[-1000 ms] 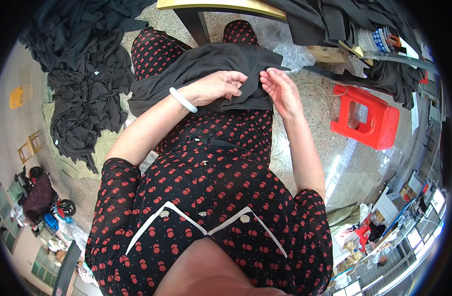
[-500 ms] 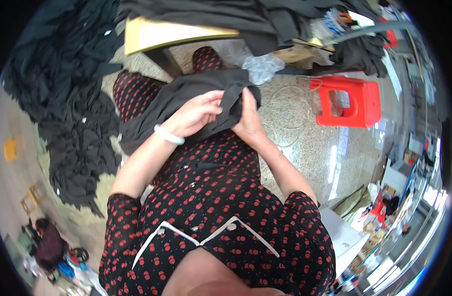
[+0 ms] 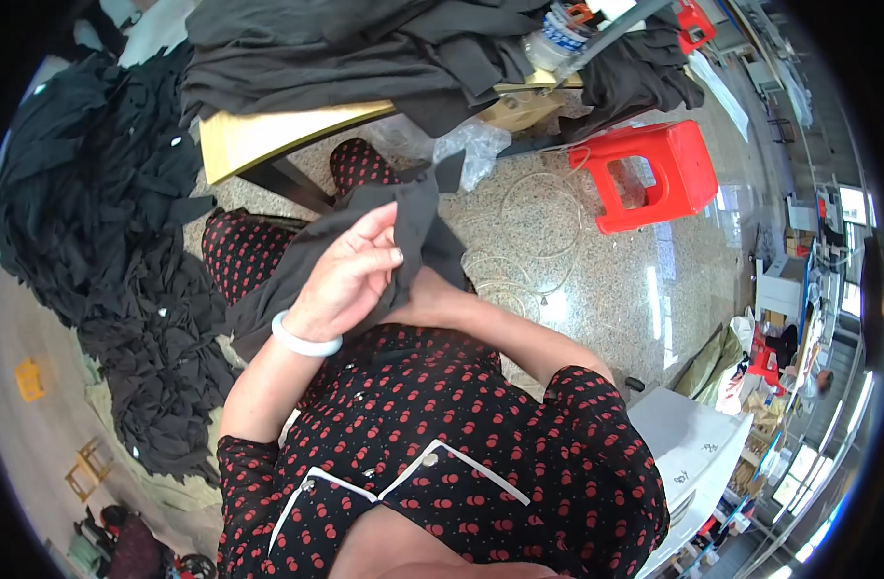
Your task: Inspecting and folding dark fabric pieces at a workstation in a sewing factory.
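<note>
A dark grey-black cloth piece, looking like a garment (image 3: 312, 256), lies bunched over my lap, with one part raised in front of me. My left hand (image 3: 345, 280), a pale bangle at its wrist, is at the raised edge, thumb and fingers closed against the fabric. Under the raised fold, my right hand (image 3: 432, 299) grips the cloth from the right side; its fingers are mostly hidden behind the fabric.
A yellow-topped table (image 3: 297, 135) ahead bears piled dark cloth and a clear plastic jar (image 3: 556, 43). Large heaps of dark garments (image 3: 85, 203) lie on the left. On the right are a red plastic stool (image 3: 654, 174), looped cord on the floor and a white box (image 3: 688, 444).
Both hands have come nearer my body and slightly left, with the cloth. The right fingers, visible before, are now behind the fabric. The whole view has shifted.
</note>
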The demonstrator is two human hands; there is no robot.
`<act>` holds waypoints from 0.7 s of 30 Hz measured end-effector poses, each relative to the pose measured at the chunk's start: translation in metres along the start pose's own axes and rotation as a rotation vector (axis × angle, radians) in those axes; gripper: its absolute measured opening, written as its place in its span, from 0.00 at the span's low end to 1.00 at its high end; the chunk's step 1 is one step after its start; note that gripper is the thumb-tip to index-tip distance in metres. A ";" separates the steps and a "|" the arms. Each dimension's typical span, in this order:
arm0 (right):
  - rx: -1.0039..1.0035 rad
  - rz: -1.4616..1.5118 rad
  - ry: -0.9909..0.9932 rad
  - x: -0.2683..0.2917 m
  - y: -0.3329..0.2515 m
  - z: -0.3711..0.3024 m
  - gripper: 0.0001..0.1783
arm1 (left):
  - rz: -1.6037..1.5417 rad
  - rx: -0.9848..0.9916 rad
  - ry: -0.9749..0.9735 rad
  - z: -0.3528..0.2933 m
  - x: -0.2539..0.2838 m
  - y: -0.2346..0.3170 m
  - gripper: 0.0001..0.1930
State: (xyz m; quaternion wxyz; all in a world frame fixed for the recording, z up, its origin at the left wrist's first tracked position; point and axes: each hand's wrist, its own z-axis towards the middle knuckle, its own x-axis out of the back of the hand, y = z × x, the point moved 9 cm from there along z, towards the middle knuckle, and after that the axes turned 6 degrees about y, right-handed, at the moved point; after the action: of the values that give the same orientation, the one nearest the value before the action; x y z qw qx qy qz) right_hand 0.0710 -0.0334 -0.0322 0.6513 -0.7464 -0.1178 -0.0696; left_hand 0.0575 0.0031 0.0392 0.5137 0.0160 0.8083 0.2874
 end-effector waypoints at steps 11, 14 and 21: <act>0.172 0.375 0.230 0.041 -0.065 -0.001 0.14 | 0.069 -0.062 -0.056 -0.009 -0.052 0.030 0.22; 0.031 0.435 0.304 0.082 -0.068 -0.011 0.15 | 0.100 -0.116 -0.149 -0.016 -0.076 0.039 0.23; 0.103 0.768 0.687 0.188 -0.099 -0.069 0.30 | 0.645 -0.243 -0.489 -0.066 -0.146 0.080 0.21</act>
State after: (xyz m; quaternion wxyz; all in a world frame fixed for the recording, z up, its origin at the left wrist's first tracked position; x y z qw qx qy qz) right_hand 0.2292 -0.0730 0.1208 0.6668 -0.6370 0.3819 -0.0606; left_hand 0.0496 -0.0063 0.2177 0.5723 0.2755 0.5762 0.5143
